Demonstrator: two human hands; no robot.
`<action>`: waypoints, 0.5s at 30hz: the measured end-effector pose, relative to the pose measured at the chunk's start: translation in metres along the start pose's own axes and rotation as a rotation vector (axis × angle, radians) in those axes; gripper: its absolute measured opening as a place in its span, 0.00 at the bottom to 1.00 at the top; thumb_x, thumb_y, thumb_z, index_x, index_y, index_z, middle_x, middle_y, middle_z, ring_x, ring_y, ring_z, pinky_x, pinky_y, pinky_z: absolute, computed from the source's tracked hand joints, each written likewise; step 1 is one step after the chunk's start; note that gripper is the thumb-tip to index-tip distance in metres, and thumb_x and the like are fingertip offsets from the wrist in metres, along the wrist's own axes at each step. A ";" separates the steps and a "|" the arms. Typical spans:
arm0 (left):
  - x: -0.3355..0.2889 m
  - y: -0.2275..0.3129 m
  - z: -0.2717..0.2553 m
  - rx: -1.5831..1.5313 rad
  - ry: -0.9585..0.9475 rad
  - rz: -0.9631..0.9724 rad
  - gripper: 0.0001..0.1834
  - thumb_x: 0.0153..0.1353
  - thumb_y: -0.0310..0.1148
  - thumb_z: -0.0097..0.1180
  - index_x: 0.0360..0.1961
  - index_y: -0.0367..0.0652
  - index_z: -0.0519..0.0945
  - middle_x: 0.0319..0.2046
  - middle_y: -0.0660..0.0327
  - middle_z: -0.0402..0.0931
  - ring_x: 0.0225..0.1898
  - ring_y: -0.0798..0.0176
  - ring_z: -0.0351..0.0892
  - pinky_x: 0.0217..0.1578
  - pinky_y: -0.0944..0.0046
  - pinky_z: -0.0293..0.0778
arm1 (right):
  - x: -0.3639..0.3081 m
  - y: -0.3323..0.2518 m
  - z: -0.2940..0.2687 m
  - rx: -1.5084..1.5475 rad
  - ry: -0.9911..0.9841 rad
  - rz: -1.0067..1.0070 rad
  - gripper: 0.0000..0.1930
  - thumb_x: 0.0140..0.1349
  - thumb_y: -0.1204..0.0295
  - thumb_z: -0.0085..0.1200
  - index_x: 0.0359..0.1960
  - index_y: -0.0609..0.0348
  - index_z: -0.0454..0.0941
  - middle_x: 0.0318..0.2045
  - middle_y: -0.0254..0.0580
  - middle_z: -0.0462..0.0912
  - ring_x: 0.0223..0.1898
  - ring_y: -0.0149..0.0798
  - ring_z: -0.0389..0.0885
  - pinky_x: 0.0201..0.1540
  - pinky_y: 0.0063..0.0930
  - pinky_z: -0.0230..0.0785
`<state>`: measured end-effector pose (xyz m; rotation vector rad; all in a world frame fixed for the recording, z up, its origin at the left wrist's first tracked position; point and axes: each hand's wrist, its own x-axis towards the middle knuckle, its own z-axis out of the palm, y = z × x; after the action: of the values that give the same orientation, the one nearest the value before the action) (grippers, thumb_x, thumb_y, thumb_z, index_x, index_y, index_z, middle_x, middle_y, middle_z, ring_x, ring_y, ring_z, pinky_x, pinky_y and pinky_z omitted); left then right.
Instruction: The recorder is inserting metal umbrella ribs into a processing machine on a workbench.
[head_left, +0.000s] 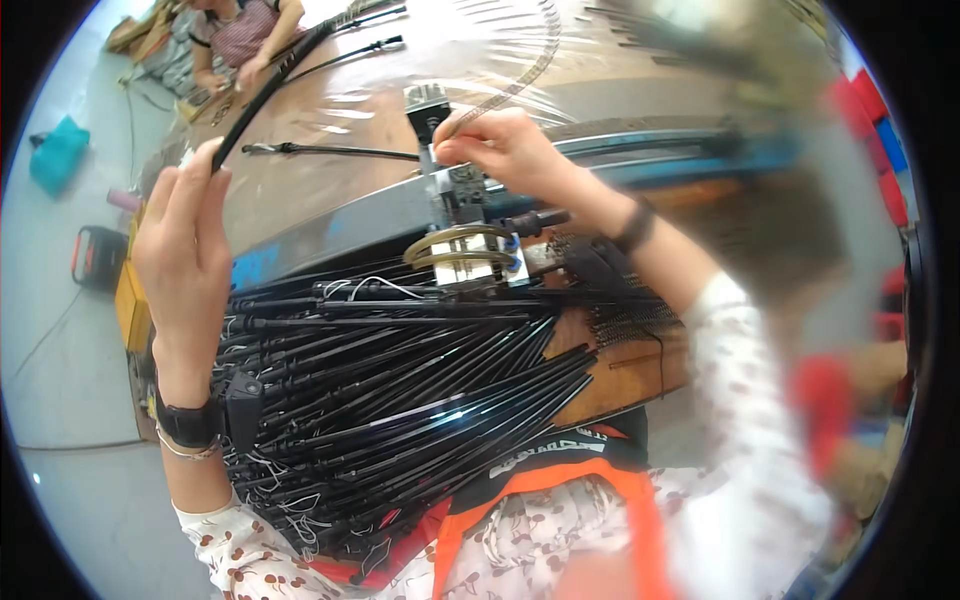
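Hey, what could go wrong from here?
The right hand is right at the machine, so it might get pinched if something moves. The curved spring rising from that hand could whip if released. The piled cables, with loose white strings among them, might tangle.

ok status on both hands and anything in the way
Left hand holding black tube. Right hand pinching thin coil by metal fixture. Black rods heaped on near side.

Teal thing (59, 155) plus a black case (98, 257) can be spotted on the floor (75, 385) off the counter's (290, 195) left edge.
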<state>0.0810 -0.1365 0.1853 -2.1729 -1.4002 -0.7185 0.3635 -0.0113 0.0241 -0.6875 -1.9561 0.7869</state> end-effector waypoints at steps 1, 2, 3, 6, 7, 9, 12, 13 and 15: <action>-0.007 -0.011 -0.002 -0.037 0.043 0.070 0.14 0.67 0.22 0.56 0.53 0.37 0.80 0.35 0.50 0.78 0.35 0.50 0.79 0.37 0.60 0.73 | 0.009 0.004 0.009 -0.053 -0.011 -0.092 0.11 0.66 0.62 0.61 0.42 0.56 0.85 0.32 0.47 0.88 0.31 0.40 0.86 0.37 0.32 0.77; -0.018 -0.022 -0.005 -0.011 0.016 0.043 0.14 0.68 0.22 0.56 0.54 0.38 0.80 0.35 0.50 0.78 0.34 0.49 0.79 0.37 0.59 0.73 | 0.014 0.009 0.014 -0.080 -0.046 -0.097 0.11 0.66 0.64 0.62 0.42 0.57 0.85 0.32 0.43 0.88 0.32 0.36 0.86 0.37 0.29 0.77; -0.031 -0.032 -0.009 0.010 -0.010 0.018 0.14 0.68 0.22 0.55 0.54 0.38 0.79 0.35 0.50 0.77 0.34 0.49 0.79 0.36 0.59 0.73 | 0.017 0.013 0.015 -0.110 -0.078 -0.100 0.10 0.66 0.66 0.62 0.42 0.59 0.85 0.32 0.40 0.88 0.33 0.32 0.86 0.38 0.27 0.77; -0.066 -0.052 -0.018 0.020 -0.122 -0.118 0.15 0.69 0.24 0.54 0.56 0.42 0.79 0.33 0.47 0.77 0.32 0.48 0.78 0.35 0.57 0.73 | 0.027 0.014 0.029 -0.048 -0.090 -0.079 0.11 0.64 0.62 0.64 0.38 0.57 0.87 0.28 0.48 0.87 0.29 0.44 0.86 0.36 0.32 0.78; -0.074 -0.055 -0.014 0.010 -0.134 -0.144 0.15 0.69 0.25 0.54 0.56 0.42 0.79 0.32 0.47 0.77 0.31 0.48 0.77 0.34 0.57 0.72 | 0.030 0.011 0.029 -0.061 -0.118 -0.057 0.12 0.64 0.62 0.64 0.39 0.57 0.87 0.29 0.49 0.87 0.30 0.45 0.86 0.37 0.33 0.78; -0.084 -0.057 -0.003 -0.007 -0.122 -0.152 0.15 0.69 0.26 0.54 0.56 0.43 0.79 0.29 0.47 0.76 0.29 0.48 0.77 0.32 0.57 0.71 | 0.036 0.011 0.031 -0.122 -0.218 0.013 0.12 0.63 0.63 0.63 0.40 0.58 0.86 0.30 0.51 0.87 0.34 0.46 0.87 0.40 0.35 0.78; -0.080 -0.058 0.000 -0.035 -0.141 -0.197 0.15 0.69 0.26 0.55 0.55 0.44 0.79 0.30 0.47 0.78 0.29 0.47 0.77 0.32 0.55 0.72 | 0.040 0.010 0.032 -0.178 -0.248 -0.023 0.11 0.64 0.65 0.61 0.41 0.58 0.86 0.32 0.50 0.87 0.36 0.48 0.87 0.43 0.38 0.78; -0.079 -0.058 0.003 -0.040 -0.132 -0.182 0.15 0.69 0.26 0.55 0.55 0.44 0.79 0.30 0.47 0.78 0.29 0.47 0.77 0.31 0.55 0.72 | 0.041 0.010 0.033 -0.180 -0.295 0.014 0.10 0.64 0.66 0.60 0.42 0.58 0.86 0.32 0.49 0.87 0.36 0.48 0.87 0.44 0.38 0.78; -0.077 -0.058 0.012 -0.053 -0.114 -0.152 0.14 0.69 0.27 0.55 0.55 0.45 0.79 0.30 0.47 0.78 0.28 0.46 0.77 0.31 0.55 0.72 | 0.046 0.009 0.035 -0.187 -0.389 0.088 0.09 0.64 0.70 0.57 0.42 0.58 0.85 0.34 0.48 0.87 0.37 0.50 0.87 0.45 0.40 0.78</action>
<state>0.0029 -0.1599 0.1320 -2.1956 -1.6366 -0.7018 0.3128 0.0186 0.0280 -0.7795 -2.3879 0.8470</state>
